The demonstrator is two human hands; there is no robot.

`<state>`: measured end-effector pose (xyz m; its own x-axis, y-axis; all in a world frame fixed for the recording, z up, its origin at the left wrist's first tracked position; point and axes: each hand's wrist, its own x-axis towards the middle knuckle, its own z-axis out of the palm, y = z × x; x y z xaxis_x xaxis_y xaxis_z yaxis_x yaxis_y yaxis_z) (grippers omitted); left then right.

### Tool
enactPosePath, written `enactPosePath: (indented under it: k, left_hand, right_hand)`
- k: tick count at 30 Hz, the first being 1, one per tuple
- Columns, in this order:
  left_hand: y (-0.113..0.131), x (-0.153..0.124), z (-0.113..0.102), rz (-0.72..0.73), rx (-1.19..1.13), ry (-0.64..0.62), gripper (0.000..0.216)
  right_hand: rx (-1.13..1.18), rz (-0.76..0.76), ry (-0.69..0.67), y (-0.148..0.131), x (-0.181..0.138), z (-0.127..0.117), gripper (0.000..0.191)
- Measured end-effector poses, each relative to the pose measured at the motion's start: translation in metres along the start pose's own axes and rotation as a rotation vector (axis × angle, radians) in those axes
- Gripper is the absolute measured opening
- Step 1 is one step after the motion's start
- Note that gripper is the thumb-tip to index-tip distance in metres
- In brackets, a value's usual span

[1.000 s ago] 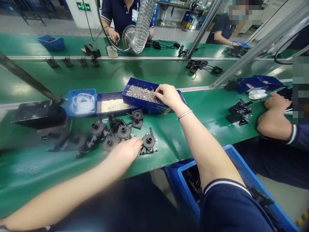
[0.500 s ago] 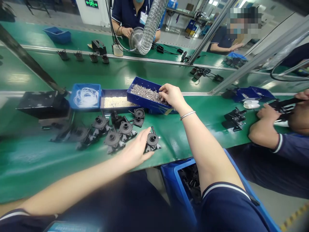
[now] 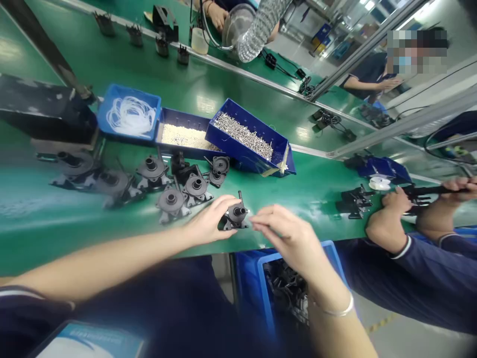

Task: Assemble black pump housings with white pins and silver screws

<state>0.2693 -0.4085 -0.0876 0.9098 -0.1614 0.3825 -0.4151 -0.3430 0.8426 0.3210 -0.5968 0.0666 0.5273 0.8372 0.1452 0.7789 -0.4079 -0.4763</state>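
Observation:
A black round plastic housing point(image 3: 237, 214) with a central tube and a thin upright spout stands near the table's front edge. My left hand point(image 3: 212, 219) is curled round its left side, thumb in front and fingers behind. Just right of the housing, my right hand point(image 3: 290, 233) is pinched at the fingertips; whatever is between them is too small to make out. Behind both hands, a tilted dark blue bin point(image 3: 238, 154) holds many small metal screws point(image 3: 244, 133). Several similar black housings point(image 3: 171, 201) stand left of my left hand.
A blue tray point(image 3: 128, 135) of white tubing and a blue bin of pale small pieces point(image 3: 182, 135) stand at the back left. Below the table edge is a blue crate point(image 3: 261, 278) of black parts. A co-worker's arms point(image 3: 391, 223) are at the right.
My right hand has come from the screw bin to beside the housing, its fingertips pinched. My left hand has closed round the housing. The view has tilted and shifted.

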Motion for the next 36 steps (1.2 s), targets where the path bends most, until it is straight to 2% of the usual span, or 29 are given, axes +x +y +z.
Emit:
enactPosePath:
  k: [3, 6, 13, 19, 26, 32, 36]
  left_hand:
    - [-0.003, 0.0, 0.001, 0.023, -0.028, 0.018, 0.072]
    - [-0.006, -0.001, 0.002, 0.031, -0.041, 0.025, 0.073]
    - [-0.007, -0.001, 0.001, 0.025, -0.057, 0.025, 0.073]
    - [-0.007, -0.001, 0.002, 0.016, -0.074, 0.033, 0.073]
    - [-0.005, -0.002, 0.002, 0.007, -0.03, 0.026, 0.074]
    - [0.005, -0.009, 0.015, -0.096, 0.167, 0.042, 0.083]
    - [0.006, -0.012, 0.019, -0.061, 0.203, 0.019, 0.086]
  right_hand:
    - [0.022, 0.02, -0.026, 0.005, -0.008, 0.031, 0.024]
    - [0.011, 0.007, -0.029, 0.01, -0.007, 0.047, 0.022]
    - [-0.027, 0.016, -0.061, 0.008, -0.007, 0.049, 0.024]
    - [-0.032, 0.017, -0.021, 0.005, -0.009, 0.05, 0.028]
    - [-0.096, 0.078, 0.114, 0.003, -0.023, 0.058, 0.035]
    - [-0.341, 0.091, 0.171, 0.0, -0.042, 0.093, 0.053]
    - [-0.304, 0.166, 0.309, 0.002, -0.054, 0.11, 0.063]
